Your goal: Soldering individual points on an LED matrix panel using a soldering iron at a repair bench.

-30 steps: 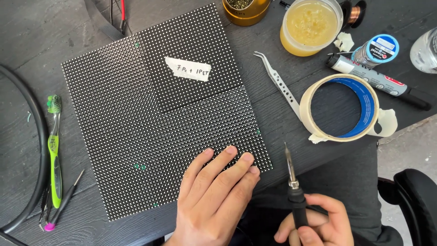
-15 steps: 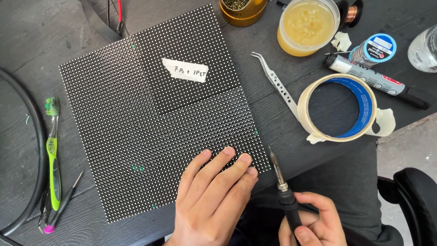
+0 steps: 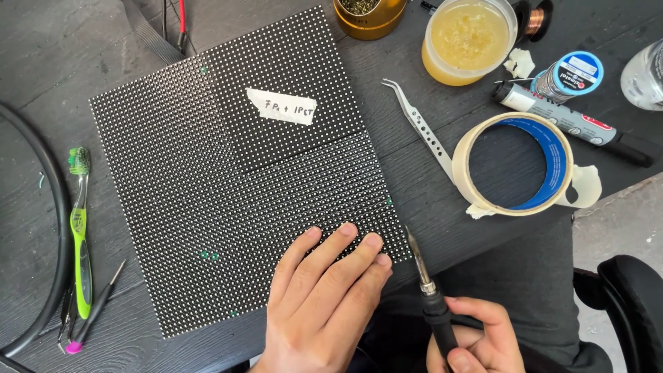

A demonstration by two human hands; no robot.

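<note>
Soldering iron (image 3: 431, 297) sits in our right hand (image 3: 476, 338) at the bottom edge of the view, our fingers curled shut around its black handle. Its metal tip points up and slightly left, ending just beside the lower right corner of the LED matrix panel (image 3: 235, 173); we cannot tell whether the tip touches the panel's edge or only the table next to it.

Our left hand (image 3: 324, 304) lies flat on the lower right part of that panel, fingers straight and close together, palm down, gripping nothing. The panel is a large black square covered in a fine grid of pale dots, set at a slight tilt on the dark wooden table (image 3: 41, 62). A strip of masking tape (image 3: 282, 106) with handwriting is stuck near its upper middle.

Right of the panel we see metal tweezers (image 3: 418, 124) lying diagonally, touching or just beside a roll of masking tape with a blue inner core (image 3: 513, 164). Above the roll rests a black marker (image 3: 573, 124), and near it a small round spool with a blue and white top (image 3: 570, 74). A tub of yellowish paste (image 3: 469, 38) stands at the top, with a brass-coloured tin (image 3: 366, 14) to its left.

On the left side a green toothbrush (image 3: 81, 228) lies lengthwise, beside a thick black cable (image 3: 59, 228) that curves along the table's edge.
</note>
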